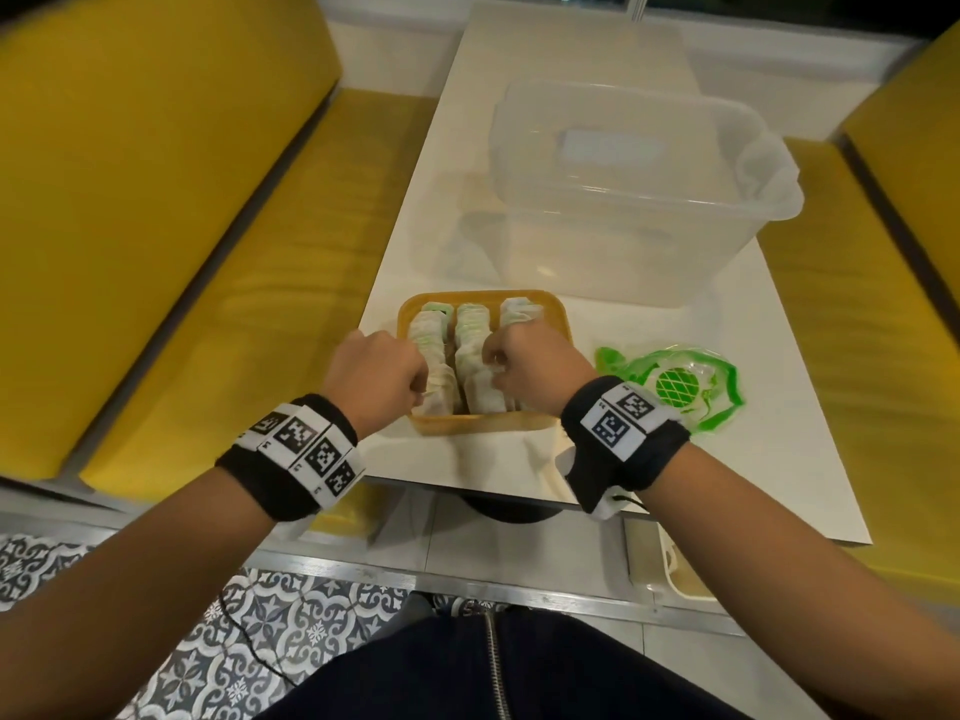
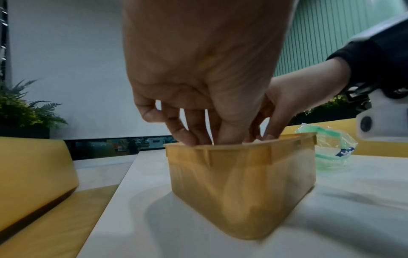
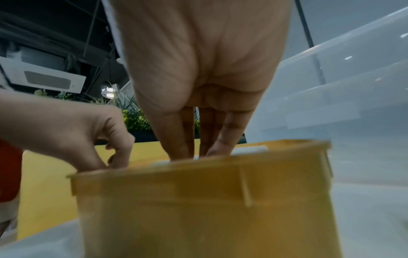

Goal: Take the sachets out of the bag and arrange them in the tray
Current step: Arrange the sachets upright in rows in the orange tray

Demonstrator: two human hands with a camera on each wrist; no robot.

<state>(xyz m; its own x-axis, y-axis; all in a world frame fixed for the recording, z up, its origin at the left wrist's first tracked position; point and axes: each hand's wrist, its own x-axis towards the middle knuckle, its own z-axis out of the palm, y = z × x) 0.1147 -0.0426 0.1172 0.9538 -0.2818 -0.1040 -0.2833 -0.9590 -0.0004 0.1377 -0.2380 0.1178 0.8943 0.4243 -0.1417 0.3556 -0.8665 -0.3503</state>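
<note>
Yellow tray point(image 1: 485, 422) sits at the near edge of the white table point(image 1: 753, 485), close to its left edge. Sachets point(image 1: 470, 330) stand on edge inside in three rows running front to back; tops roughly level with the rim. Left hand point(image 1: 376, 374) over the tray's left side, fingers point(image 2: 176, 132) curled and dipping past the rim among the left row; whether they actually pinch a sachet cannot be told. Right hand point(image 1: 535, 363) over the right side, fingers point(image 3: 225, 136) held straight and close together, pointing down into the rows; tips hidden below the rim, so grip cannot be told. Both wrists hang past the near table edge. Green-printed clear bag point(image 1: 675, 387) lies flattened on the table just right of the tray, apart from it. Large clear plastic bin point(image 1: 623, 200) stands just behind the tray, narrow gap between them. Open table surface right of the bag; yellow bench seats point(image 1: 208, 283) flank the table on both sides.
</note>
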